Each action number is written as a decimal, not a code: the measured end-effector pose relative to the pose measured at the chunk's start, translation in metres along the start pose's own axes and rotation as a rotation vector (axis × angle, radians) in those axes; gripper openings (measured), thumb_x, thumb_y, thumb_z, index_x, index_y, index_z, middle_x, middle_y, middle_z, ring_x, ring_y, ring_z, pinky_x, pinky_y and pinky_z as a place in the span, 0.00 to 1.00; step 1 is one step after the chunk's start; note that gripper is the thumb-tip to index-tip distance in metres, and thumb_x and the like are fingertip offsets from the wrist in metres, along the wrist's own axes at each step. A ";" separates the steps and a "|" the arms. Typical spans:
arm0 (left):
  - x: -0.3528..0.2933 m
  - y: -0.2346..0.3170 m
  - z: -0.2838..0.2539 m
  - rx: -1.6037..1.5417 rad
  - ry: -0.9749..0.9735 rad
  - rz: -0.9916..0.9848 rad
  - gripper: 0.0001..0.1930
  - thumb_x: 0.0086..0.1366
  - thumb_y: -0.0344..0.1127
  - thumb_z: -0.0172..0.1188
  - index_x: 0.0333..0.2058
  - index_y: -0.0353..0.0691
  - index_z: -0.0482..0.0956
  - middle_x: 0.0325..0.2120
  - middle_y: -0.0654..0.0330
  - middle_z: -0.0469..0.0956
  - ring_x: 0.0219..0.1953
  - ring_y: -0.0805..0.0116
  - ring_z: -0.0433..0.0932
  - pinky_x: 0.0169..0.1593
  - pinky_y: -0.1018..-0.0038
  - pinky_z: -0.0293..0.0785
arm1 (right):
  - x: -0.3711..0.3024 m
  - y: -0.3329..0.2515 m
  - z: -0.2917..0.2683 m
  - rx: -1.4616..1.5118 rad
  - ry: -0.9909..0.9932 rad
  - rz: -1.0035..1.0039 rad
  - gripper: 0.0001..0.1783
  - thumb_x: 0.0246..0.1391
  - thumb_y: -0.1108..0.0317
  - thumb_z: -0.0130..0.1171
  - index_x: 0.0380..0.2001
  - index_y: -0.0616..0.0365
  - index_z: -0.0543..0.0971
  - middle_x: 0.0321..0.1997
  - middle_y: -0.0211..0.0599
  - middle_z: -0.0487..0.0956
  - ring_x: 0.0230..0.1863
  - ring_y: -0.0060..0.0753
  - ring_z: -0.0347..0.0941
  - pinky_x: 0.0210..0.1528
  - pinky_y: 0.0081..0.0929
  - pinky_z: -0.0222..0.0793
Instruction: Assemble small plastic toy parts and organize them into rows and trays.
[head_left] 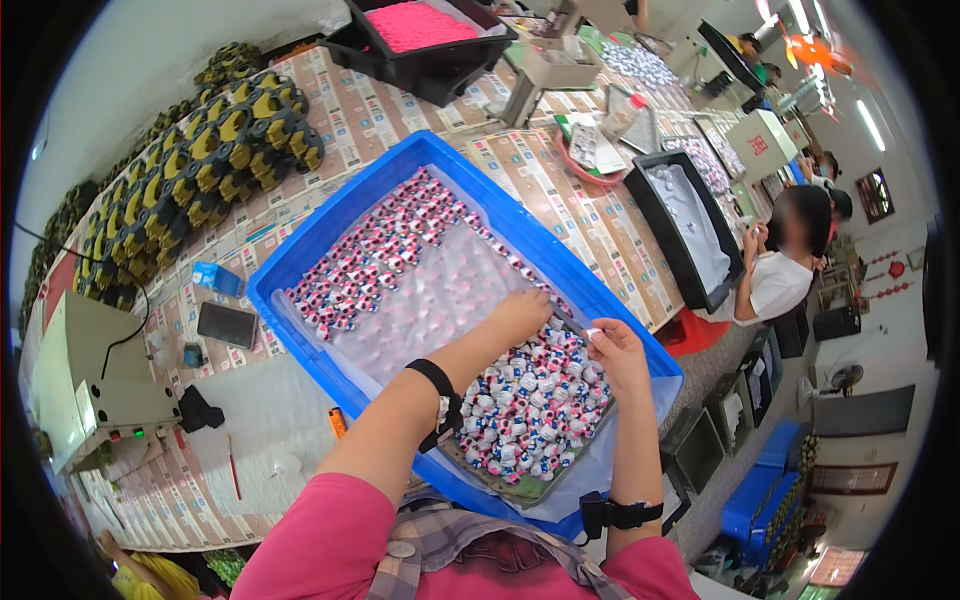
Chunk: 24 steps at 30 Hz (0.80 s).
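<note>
Left hand [520, 312] rests fingers-down, loosely curled, on the small capped pieces [535, 400] heaped at the near end of the blue tray [300, 262]. Right hand [615, 352], at the tray's near right rim, pinches one piece between fingertips. Pieces look light, rigid, slippery; best pinched across the body.

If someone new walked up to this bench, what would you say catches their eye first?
Most likely the big blue tray in the middle, lined with clear plastic and strewn with small pink, white and blue pieces. Both hands work at its near end: the left hand rests on the pieces, the right hand pinches one. Next, the yellow-and-black parts stacked at far left and the black tray of pink material up top.
</note>
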<state>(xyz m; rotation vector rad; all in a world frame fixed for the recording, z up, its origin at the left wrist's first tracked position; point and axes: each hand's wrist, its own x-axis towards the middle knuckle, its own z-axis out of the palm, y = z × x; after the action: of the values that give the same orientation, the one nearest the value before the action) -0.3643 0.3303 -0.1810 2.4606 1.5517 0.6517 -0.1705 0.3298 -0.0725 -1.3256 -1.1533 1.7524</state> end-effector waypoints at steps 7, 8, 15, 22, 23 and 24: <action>-0.029 -0.003 -0.058 -0.530 0.155 -0.369 0.15 0.52 0.35 0.59 0.38 0.38 0.73 0.34 0.54 0.75 0.38 0.59 0.75 0.42 0.71 0.71 | 0.000 -0.032 0.031 -0.077 -0.042 -0.039 0.18 0.49 0.77 0.56 0.46 0.62 0.70 0.33 0.32 0.75 0.32 0.21 0.71 0.37 0.17 0.68; -0.035 -0.009 -0.057 -0.791 0.183 -0.487 0.17 0.54 0.37 0.61 0.42 0.39 0.73 0.35 0.55 0.76 0.34 0.64 0.76 0.40 0.74 0.72 | 0.004 -0.031 0.035 0.014 -0.055 -0.003 0.18 0.49 0.78 0.56 0.46 0.60 0.71 0.36 0.34 0.75 0.33 0.21 0.70 0.38 0.18 0.68; -0.073 -0.020 -0.085 -1.156 0.271 -0.536 0.14 0.55 0.34 0.62 0.41 0.40 0.74 0.35 0.63 0.76 0.32 0.76 0.74 0.37 0.78 0.71 | 0.021 -0.017 0.061 0.215 -0.253 0.124 0.15 0.50 0.77 0.57 0.43 0.61 0.73 0.34 0.29 0.73 0.33 0.22 0.70 0.37 0.20 0.68; -0.093 -0.058 -0.089 -0.990 0.407 -0.727 0.16 0.51 0.33 0.62 0.39 0.36 0.75 0.33 0.59 0.77 0.32 0.70 0.75 0.38 0.75 0.71 | 0.055 -0.038 0.121 -0.367 -0.300 -0.131 0.17 0.46 0.73 0.60 0.42 0.64 0.74 0.36 0.32 0.76 0.37 0.21 0.72 0.41 0.18 0.67; -0.095 -0.070 -0.079 -0.938 0.460 -0.834 0.16 0.49 0.32 0.62 0.39 0.37 0.75 0.34 0.57 0.77 0.33 0.68 0.75 0.38 0.74 0.71 | 0.066 -0.030 0.131 -0.374 -0.310 -0.133 0.17 0.46 0.73 0.60 0.42 0.64 0.74 0.36 0.32 0.76 0.37 0.21 0.72 0.41 0.18 0.67; -0.094 -0.081 -0.065 -0.750 0.489 -0.867 0.17 0.49 0.31 0.62 0.40 0.35 0.74 0.34 0.59 0.76 0.30 0.72 0.75 0.35 0.77 0.72 | 0.079 -0.019 0.139 -0.433 -0.279 -0.173 0.16 0.45 0.73 0.61 0.40 0.64 0.75 0.36 0.33 0.77 0.36 0.21 0.72 0.41 0.18 0.67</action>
<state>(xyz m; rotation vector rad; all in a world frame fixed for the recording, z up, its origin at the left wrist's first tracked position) -0.4936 0.2773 -0.1779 0.9961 1.8289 1.3508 -0.3265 0.3712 -0.0714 -1.1914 -1.8285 1.6529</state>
